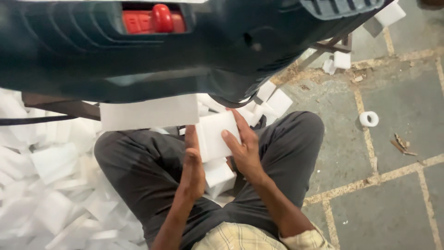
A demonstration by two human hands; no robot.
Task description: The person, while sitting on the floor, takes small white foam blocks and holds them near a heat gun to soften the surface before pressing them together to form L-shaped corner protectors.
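Foam block point(216, 134) at frame centre: light, crumbly, best gripped on flat sides. Left hand point(192, 166) and right hand point(245, 148) clasp its opposite edges.

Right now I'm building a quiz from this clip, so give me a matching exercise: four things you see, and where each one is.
Things:
1. white foam block
2. tape roll
3. red switch
4. heap of foam pieces

Places:
A. alone on the tiled floor
B. on the dark green power tool overhead
C. between the left hand and right hand
D. beside the left knee

Pairs: 1-C, 2-A, 3-B, 4-D
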